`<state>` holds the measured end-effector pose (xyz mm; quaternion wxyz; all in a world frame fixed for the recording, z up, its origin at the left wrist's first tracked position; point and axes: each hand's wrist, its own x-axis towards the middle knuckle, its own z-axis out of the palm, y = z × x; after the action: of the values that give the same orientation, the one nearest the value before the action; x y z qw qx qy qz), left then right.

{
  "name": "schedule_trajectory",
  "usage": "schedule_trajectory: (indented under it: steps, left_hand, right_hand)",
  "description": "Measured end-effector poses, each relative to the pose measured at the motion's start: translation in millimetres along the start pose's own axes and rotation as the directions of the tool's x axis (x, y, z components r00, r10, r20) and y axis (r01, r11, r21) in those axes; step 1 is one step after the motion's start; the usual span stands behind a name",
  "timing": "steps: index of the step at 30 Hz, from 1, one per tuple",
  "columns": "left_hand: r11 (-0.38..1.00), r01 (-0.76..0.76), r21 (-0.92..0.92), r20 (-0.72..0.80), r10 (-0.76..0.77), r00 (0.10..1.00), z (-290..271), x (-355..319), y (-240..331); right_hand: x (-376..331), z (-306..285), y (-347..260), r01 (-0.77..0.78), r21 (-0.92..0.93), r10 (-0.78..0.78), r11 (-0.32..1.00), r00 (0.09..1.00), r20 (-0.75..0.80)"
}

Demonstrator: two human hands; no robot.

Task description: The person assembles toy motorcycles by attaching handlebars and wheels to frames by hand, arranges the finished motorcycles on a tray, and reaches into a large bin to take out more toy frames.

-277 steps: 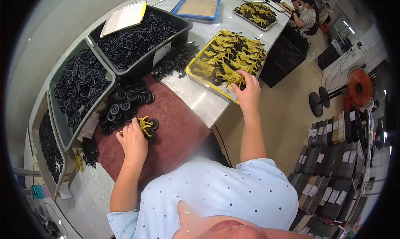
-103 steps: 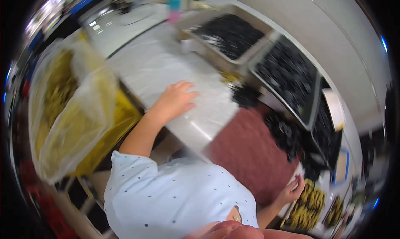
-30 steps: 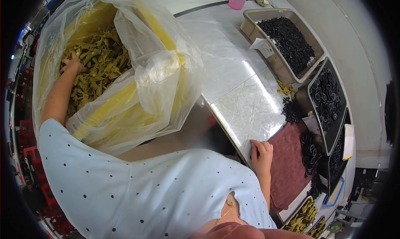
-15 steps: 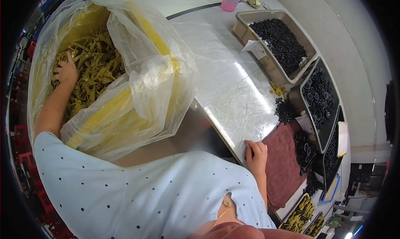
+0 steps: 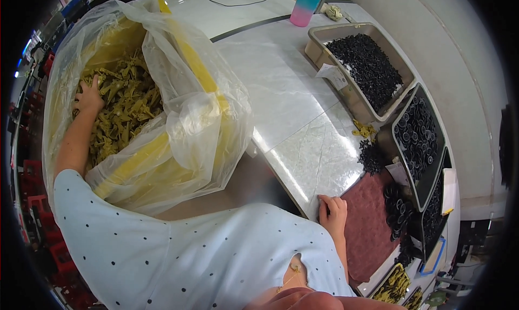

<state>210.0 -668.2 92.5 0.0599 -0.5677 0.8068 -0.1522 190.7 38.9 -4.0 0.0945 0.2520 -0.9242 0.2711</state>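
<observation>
Your left hand [image 5: 88,96], which a moment ago lay lower in the large clear plastic bag [image 5: 200,110], now presses spread fingers onto the heap of olive-yellow plastic parts [image 5: 127,107], gripping none visibly, while your right hand [image 5: 333,212] rests flat on the white marble tabletop [image 5: 303,120] beside the maroon mat [image 5: 370,223].

Left hand [image 5: 89,96] fingertips buried among yellow parts [image 5: 127,107] inside clear bag [image 5: 200,120]; grip unreadable. Bag's lower half hidden behind person's shirt [image 5: 178,261]. Yellow tray [image 5: 393,285], far right of bag, cut by fisheye rim.
</observation>
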Motion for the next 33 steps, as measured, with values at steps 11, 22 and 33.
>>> schedule_trajectory:
  steps: [11,22,33]
  left_hand:
    - [0.988,0.008,-0.156,-0.006,-0.009,1.0,-5.3,-16.0,-9.4]
    - [0.914,-0.168,-0.368,0.275,0.28,0.92,-77.7,-70.9,-21.4]
    - [-0.151,-0.529,-0.835,-0.491,0.639,0.592,-249.8,-227.8,86.1]
  right_hand:
    - [0.4,-4.5,-0.6,-0.031,0.027,0.03,0.999,0.999,0.01]
    - [-5.4,0.6,7.6,-0.034,-0.012,0.034,0.999,0.999,-0.007]
    - [1.2,-8.0,1.7,0.013,0.101,-0.015,0.995,1.0,0.018]
